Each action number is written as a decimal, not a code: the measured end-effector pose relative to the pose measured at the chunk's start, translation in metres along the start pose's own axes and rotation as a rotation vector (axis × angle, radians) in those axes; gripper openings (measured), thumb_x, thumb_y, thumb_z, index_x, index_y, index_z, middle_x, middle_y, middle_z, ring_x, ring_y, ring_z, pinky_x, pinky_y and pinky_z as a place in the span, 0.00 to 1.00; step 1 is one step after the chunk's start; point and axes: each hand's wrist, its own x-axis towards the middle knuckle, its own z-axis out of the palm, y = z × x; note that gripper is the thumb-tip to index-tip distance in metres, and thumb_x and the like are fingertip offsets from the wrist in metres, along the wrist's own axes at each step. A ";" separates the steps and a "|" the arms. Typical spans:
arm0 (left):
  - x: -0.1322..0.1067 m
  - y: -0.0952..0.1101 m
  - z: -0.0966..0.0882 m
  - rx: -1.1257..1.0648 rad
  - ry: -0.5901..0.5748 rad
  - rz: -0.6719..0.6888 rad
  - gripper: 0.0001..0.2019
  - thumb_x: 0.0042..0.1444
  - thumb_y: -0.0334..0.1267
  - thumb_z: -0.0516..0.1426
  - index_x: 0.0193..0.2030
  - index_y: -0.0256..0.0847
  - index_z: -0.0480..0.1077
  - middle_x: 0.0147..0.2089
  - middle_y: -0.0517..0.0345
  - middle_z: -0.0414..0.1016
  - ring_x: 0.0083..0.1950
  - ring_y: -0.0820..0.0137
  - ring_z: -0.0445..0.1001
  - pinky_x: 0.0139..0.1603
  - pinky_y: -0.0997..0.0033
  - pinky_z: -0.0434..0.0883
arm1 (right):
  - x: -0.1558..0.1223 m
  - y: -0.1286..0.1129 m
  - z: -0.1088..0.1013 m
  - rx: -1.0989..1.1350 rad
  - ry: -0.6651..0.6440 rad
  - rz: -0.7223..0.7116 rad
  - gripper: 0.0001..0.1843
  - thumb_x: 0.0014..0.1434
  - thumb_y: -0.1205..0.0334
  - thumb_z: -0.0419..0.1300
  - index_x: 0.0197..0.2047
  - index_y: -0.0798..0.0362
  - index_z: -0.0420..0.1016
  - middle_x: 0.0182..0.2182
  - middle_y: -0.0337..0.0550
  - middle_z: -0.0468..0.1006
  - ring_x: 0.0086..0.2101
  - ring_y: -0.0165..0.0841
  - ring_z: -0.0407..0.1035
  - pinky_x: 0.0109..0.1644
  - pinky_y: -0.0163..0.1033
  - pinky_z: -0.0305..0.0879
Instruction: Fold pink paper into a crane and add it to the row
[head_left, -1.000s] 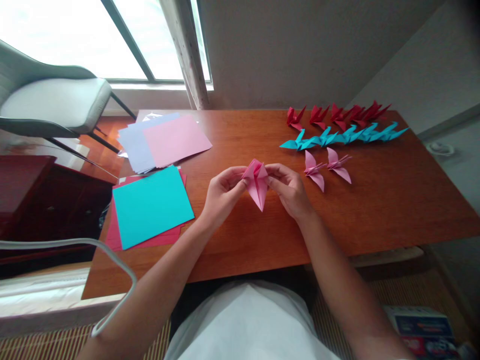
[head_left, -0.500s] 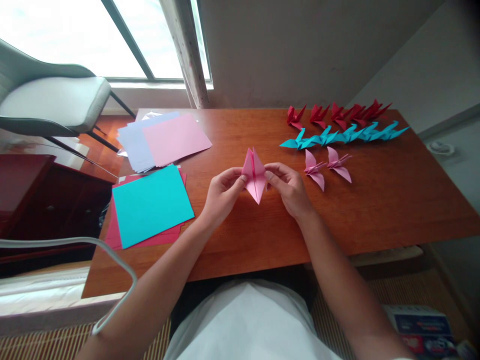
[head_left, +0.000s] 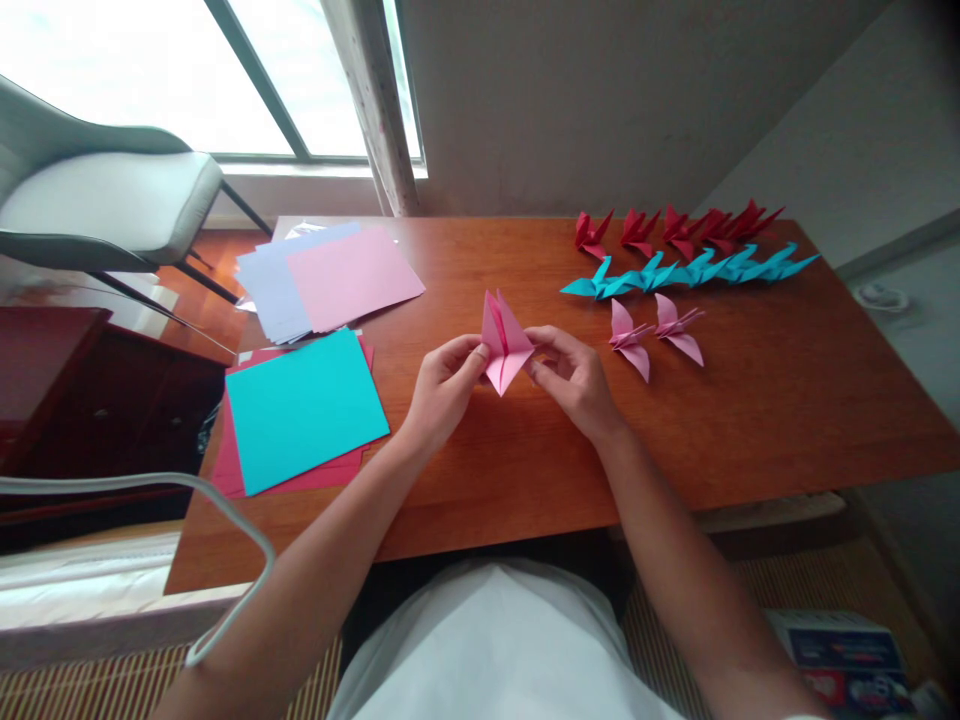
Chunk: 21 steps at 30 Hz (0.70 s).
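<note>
A pink folded origami paper (head_left: 504, 348), diamond-shaped with a slit down its middle and two points at the top, is held up over the table. My left hand (head_left: 448, 385) pinches its left side, thumb on the front face. At its right corner, my right hand (head_left: 574, 380) grips the edge between thumb and fingers. To the right of my hands lie two pink paper cranes (head_left: 630, 340). Behind them run a row of blue paper cranes (head_left: 701, 268) and a row of red paper cranes (head_left: 680, 232).
On the left of the wooden table (head_left: 465, 490) lie a blue sheet (head_left: 307, 410) over red sheets (head_left: 345, 468), and pink paper (head_left: 356, 275) over lilac sheets (head_left: 262, 285). A white bent tube (head_left: 244, 530) crosses near my left forearm. A chair (head_left: 105, 200) stands by the window.
The folded pink paper has turned and shifted slightly left, its lower tip now higher and its top points wider apart. My right hand has moved a little left with it.
</note>
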 end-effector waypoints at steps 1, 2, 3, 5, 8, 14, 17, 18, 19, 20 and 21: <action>0.000 0.000 0.000 0.010 -0.005 0.007 0.12 0.61 0.45 0.63 0.40 0.39 0.80 0.37 0.56 0.82 0.35 0.71 0.77 0.38 0.74 0.72 | 0.001 0.001 0.000 -0.034 0.012 0.006 0.15 0.60 0.53 0.67 0.49 0.46 0.79 0.44 0.42 0.82 0.42 0.36 0.76 0.41 0.40 0.71; -0.001 0.000 0.000 0.021 -0.016 0.010 0.12 0.61 0.46 0.63 0.40 0.38 0.80 0.36 0.55 0.82 0.36 0.70 0.78 0.38 0.74 0.72 | 0.001 0.002 0.001 -0.060 0.036 0.018 0.15 0.59 0.52 0.68 0.48 0.47 0.79 0.43 0.42 0.82 0.41 0.36 0.76 0.40 0.40 0.71; -0.001 0.001 0.000 0.031 -0.032 0.011 0.13 0.62 0.47 0.62 0.40 0.38 0.79 0.36 0.55 0.82 0.36 0.70 0.79 0.37 0.74 0.72 | 0.002 0.004 0.001 -0.076 0.065 0.036 0.15 0.58 0.51 0.69 0.46 0.48 0.79 0.41 0.42 0.82 0.39 0.36 0.76 0.39 0.40 0.71; -0.002 0.001 0.001 0.043 -0.072 0.015 0.16 0.64 0.50 0.60 0.41 0.38 0.79 0.37 0.53 0.82 0.37 0.68 0.80 0.37 0.73 0.72 | 0.003 0.006 0.002 -0.090 0.126 0.059 0.15 0.57 0.48 0.69 0.42 0.49 0.80 0.37 0.41 0.83 0.36 0.35 0.76 0.37 0.39 0.70; -0.002 0.001 0.003 0.069 -0.115 0.037 0.19 0.65 0.53 0.58 0.42 0.37 0.79 0.38 0.51 0.83 0.38 0.67 0.81 0.36 0.72 0.73 | 0.004 0.008 0.003 -0.107 0.171 0.053 0.12 0.58 0.50 0.69 0.39 0.49 0.80 0.34 0.40 0.82 0.33 0.33 0.75 0.36 0.39 0.71; 0.000 -0.006 0.005 0.107 -0.115 0.043 0.15 0.60 0.48 0.64 0.43 0.37 0.77 0.39 0.52 0.83 0.39 0.66 0.82 0.38 0.72 0.76 | 0.002 0.003 0.004 -0.343 0.194 -0.148 0.04 0.61 0.59 0.65 0.39 0.50 0.78 0.33 0.39 0.80 0.31 0.31 0.73 0.34 0.38 0.69; 0.001 -0.011 0.004 0.119 -0.104 0.037 0.14 0.61 0.47 0.62 0.43 0.37 0.78 0.38 0.52 0.82 0.38 0.66 0.82 0.38 0.71 0.76 | 0.000 0.002 0.006 -0.469 0.183 -0.268 0.04 0.64 0.62 0.62 0.41 0.48 0.78 0.35 0.42 0.78 0.34 0.34 0.72 0.35 0.39 0.70; 0.001 -0.012 0.004 0.113 -0.102 0.037 0.13 0.61 0.47 0.62 0.43 0.37 0.78 0.38 0.52 0.82 0.37 0.66 0.82 0.38 0.70 0.76 | -0.001 0.003 0.007 -0.501 0.181 -0.298 0.05 0.64 0.62 0.61 0.42 0.47 0.78 0.36 0.43 0.78 0.35 0.35 0.73 0.36 0.40 0.71; 0.002 -0.013 0.004 0.104 -0.101 0.037 0.13 0.61 0.47 0.62 0.42 0.37 0.78 0.38 0.52 0.82 0.37 0.67 0.82 0.38 0.70 0.76 | -0.002 0.004 0.008 -0.535 0.178 -0.325 0.06 0.65 0.62 0.60 0.43 0.46 0.78 0.37 0.44 0.78 0.37 0.36 0.73 0.38 0.42 0.72; 0.002 -0.013 0.004 0.092 -0.099 0.037 0.14 0.61 0.47 0.62 0.42 0.37 0.78 0.38 0.52 0.82 0.36 0.67 0.81 0.38 0.70 0.77 | -0.002 0.005 0.009 -0.569 0.173 -0.347 0.06 0.65 0.62 0.60 0.44 0.45 0.78 0.38 0.45 0.79 0.39 0.38 0.74 0.41 0.44 0.73; 0.002 -0.013 0.004 0.078 -0.094 0.035 0.14 0.60 0.47 0.63 0.42 0.37 0.78 0.39 0.52 0.82 0.36 0.67 0.81 0.39 0.70 0.77 | -0.002 0.006 0.010 -0.600 0.162 -0.365 0.07 0.65 0.61 0.60 0.45 0.45 0.78 0.40 0.46 0.79 0.41 0.39 0.74 0.44 0.45 0.73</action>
